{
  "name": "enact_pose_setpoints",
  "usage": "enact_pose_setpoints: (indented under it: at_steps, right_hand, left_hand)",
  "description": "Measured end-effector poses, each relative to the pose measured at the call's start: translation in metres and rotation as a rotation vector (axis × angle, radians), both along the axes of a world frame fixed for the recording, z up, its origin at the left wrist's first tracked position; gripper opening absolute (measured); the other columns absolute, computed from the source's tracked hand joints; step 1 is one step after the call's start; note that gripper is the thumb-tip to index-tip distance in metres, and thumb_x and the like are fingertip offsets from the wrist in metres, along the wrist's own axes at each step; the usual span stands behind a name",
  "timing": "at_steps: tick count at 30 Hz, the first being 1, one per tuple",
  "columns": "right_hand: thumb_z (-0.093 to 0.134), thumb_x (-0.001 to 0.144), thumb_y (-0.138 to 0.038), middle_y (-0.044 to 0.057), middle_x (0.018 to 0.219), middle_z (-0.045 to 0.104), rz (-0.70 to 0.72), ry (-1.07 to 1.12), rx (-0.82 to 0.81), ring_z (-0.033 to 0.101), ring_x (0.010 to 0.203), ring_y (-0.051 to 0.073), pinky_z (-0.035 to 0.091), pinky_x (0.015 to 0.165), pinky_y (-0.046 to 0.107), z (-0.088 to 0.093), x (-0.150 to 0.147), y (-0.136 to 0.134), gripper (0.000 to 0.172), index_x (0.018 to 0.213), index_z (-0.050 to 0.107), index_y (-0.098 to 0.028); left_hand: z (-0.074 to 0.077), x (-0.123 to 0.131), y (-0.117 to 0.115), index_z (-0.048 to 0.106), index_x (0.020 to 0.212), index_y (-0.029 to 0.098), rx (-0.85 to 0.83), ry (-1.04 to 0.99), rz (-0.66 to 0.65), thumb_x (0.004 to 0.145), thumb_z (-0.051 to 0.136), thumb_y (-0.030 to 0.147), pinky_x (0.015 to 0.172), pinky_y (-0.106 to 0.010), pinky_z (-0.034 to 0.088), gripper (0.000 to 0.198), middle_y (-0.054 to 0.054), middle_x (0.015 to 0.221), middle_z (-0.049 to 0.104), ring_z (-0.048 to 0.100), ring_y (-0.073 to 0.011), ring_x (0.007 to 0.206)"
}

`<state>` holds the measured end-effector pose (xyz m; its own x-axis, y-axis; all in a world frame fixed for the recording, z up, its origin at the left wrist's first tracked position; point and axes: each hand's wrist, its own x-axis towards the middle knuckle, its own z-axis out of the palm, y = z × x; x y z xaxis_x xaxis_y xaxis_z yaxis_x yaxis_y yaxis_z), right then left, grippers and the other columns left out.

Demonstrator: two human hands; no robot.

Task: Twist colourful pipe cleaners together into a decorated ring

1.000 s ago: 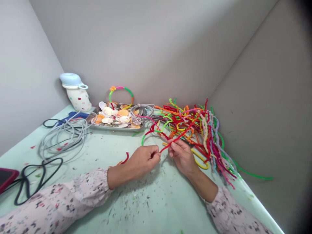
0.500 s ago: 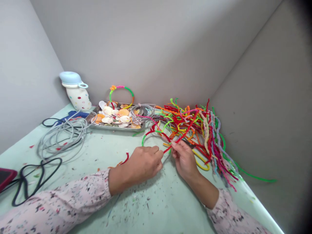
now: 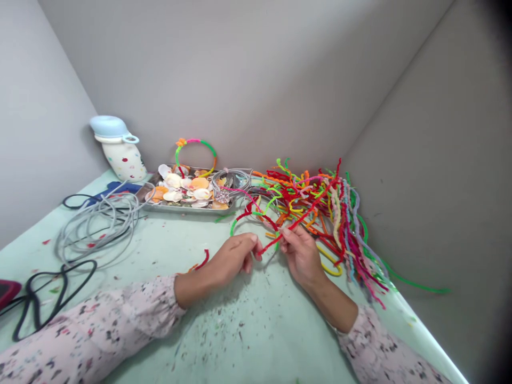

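A red pipe cleaner (image 3: 307, 214) runs slantwise through the pinched thumb and fingers of my right hand (image 3: 303, 255). Its lower end reaches the fingertips of my left hand (image 3: 232, 258), whose thumb and half-curled fingers are apart. Just behind both hands stands a pipe-cleaner ring (image 3: 236, 222) in green and red, with small red points on top. My right fingers are also at this ring's right side, and part of the ring is hidden behind my hands.
A metal tray (image 3: 184, 208) of shells holds a finished-looking colourful ring (image 3: 216, 154). Many loose pipe cleaners (image 3: 340, 213) heap at the right. Coiled grey cord (image 3: 100, 229), a black cable (image 3: 36, 298), a blue tool (image 3: 114, 188) and a white bottle (image 3: 124, 160) are at the left.
My left hand has loosened from its closed grip on the red pipe cleaner and moved slightly left, baring the lower end. My right hand keeps its pinch. The view has shifted a little.
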<state>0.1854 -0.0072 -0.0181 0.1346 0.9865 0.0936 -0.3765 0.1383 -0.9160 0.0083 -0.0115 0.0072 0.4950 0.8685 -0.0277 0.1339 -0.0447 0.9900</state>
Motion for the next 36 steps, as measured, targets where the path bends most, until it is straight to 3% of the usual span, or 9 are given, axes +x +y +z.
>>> enact_pose_setpoints:
  at_steps: [3,6,12,20,24,28,32,34,36]
  right_hand:
    - [0.071,0.073,-0.031,-0.005,0.057,0.052,0.014,0.01,0.003,0.042,0.052,0.007,0.034,0.049,0.019,0.0,-0.001,0.0,0.016,0.072,0.061,-0.018]
    - [0.071,0.073,-0.031,-0.005,0.056,0.052,0.012,0.01,-0.01,0.043,0.051,0.007,0.034,0.049,0.019,0.0,-0.001,0.0,0.017,0.07,0.061,-0.018]
    - [0.07,0.075,-0.03,-0.005,0.056,0.051,0.0,0.004,0.013,0.043,0.051,0.006,0.033,0.049,0.019,-0.001,0.0,0.001,0.016,0.069,0.06,-0.018]
    - [0.07,0.075,-0.03,-0.005,0.057,0.052,0.013,-0.007,0.013,0.042,0.051,0.007,0.033,0.049,0.019,0.0,-0.001,-0.001,0.015,0.072,0.062,-0.019]
    - [0.071,0.072,-0.028,-0.005,0.055,0.051,0.005,0.017,-0.022,0.041,0.05,0.006,0.032,0.047,0.019,0.001,-0.002,0.0,0.015,0.068,0.061,-0.018]
    - [0.069,0.071,-0.026,-0.006,0.051,0.047,0.012,0.007,-0.04,0.038,0.048,0.006,0.029,0.045,0.019,0.002,-0.004,-0.001,0.017,0.061,0.058,-0.018]
    - [0.068,0.071,-0.026,-0.006,0.05,0.046,0.022,-0.003,-0.068,0.036,0.046,0.006,0.026,0.043,0.02,0.003,-0.006,-0.003,0.022,0.057,0.053,-0.018]
    - [0.069,0.07,-0.026,-0.006,0.05,0.046,0.029,-0.006,-0.085,0.036,0.046,0.006,0.025,0.043,0.02,0.004,-0.006,-0.004,0.023,0.057,0.052,-0.018]
    - [0.069,0.069,-0.025,-0.006,0.05,0.045,0.033,-0.014,-0.093,0.036,0.046,0.006,0.025,0.042,0.02,0.003,-0.005,-0.003,0.023,0.056,0.051,-0.018]
  left_hand:
    - [0.001,0.004,0.002,0.054,0.075,0.014,-0.412,-0.178,-0.024,0.085,0.041,0.038,0.037,-0.02,0.026,0.029,-0.003,0.066,0.06,0.042,-0.0056,0.038]
    - [0.005,0.005,0.0,0.054,0.073,0.012,-0.581,-0.271,-0.104,0.079,0.052,0.029,0.034,-0.017,0.023,0.018,-0.002,0.063,0.058,0.041,-0.004,0.036]
    - [0.007,0.001,-0.001,0.055,0.071,0.011,-0.742,-0.473,-0.155,0.08,0.051,0.023,0.034,-0.015,0.023,0.015,-0.001,0.062,0.056,0.039,-0.002,0.035]
    - [0.008,0.002,-0.003,0.055,0.073,0.011,-0.784,-0.476,-0.206,0.079,0.055,0.023,0.036,-0.016,0.022,0.014,0.0,0.063,0.055,0.041,-0.0032,0.039]
    - [0.008,0.005,-0.007,0.048,0.068,0.015,-0.534,-0.285,-0.153,0.08,0.051,0.028,0.038,-0.019,0.018,0.019,0.003,0.057,0.047,0.032,-0.0042,0.04]
    - [0.006,0.005,-0.01,0.039,0.061,0.018,0.057,0.13,-0.059,0.08,0.046,0.026,0.047,-0.021,0.023,0.022,0.005,0.054,0.038,0.032,-0.0077,0.049]
    - [0.003,0.0,-0.01,0.046,0.065,0.018,0.705,0.555,0.017,0.078,0.046,0.018,0.052,-0.026,0.019,0.013,0.003,0.06,0.043,0.032,-0.0102,0.053]
    - [0.001,-0.004,-0.009,0.053,0.074,0.018,0.922,0.653,-0.03,0.081,0.046,0.018,0.053,-0.028,0.018,0.01,0.0,0.068,0.049,0.036,-0.0124,0.056]
    - [-0.001,-0.007,-0.009,0.055,0.079,0.019,0.998,0.69,-0.079,0.082,0.045,0.016,0.053,-0.029,0.02,0.011,-0.003,0.073,0.053,0.039,-0.0139,0.058]
